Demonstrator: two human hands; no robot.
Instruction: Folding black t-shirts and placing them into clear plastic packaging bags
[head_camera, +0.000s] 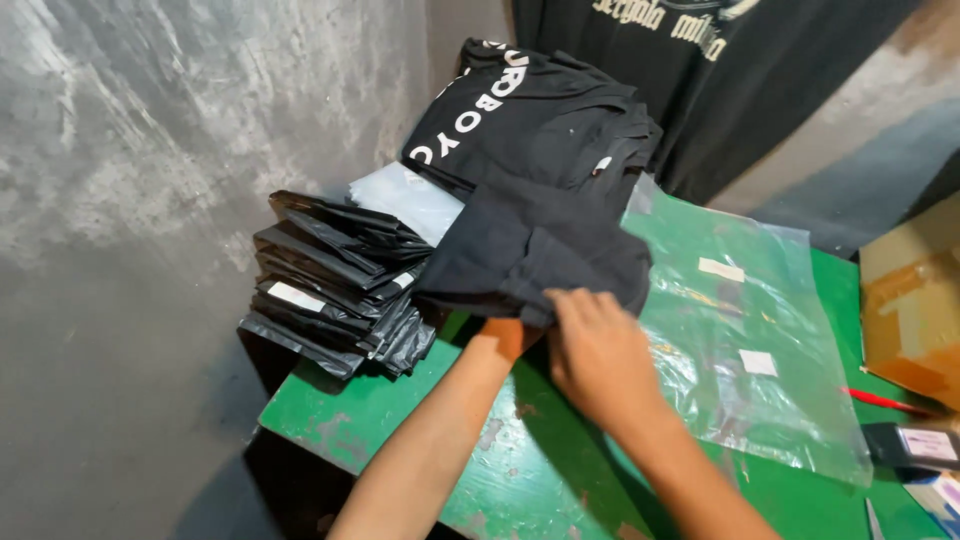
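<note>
A folded black shirt (540, 250) lies at the front of a pile of black shirts (540, 120) on the green table (400, 400). My left hand (508, 335) is tucked under the folded shirt's near edge, mostly hidden by the cloth. My right hand (597, 350) rests on top of that same edge, fingers pinching the fabric. Beside it to the right lies a stack of clear plastic bags (740, 330) with small white labels.
A stack of packed black plastic mailers (335, 280) stands at the table's left corner. A red pen (885, 400) and a black tape-like item (915, 445) lie at right, near a cardboard box (915, 300). A black printed shirt (700, 70) hangs behind. Grey wall at left.
</note>
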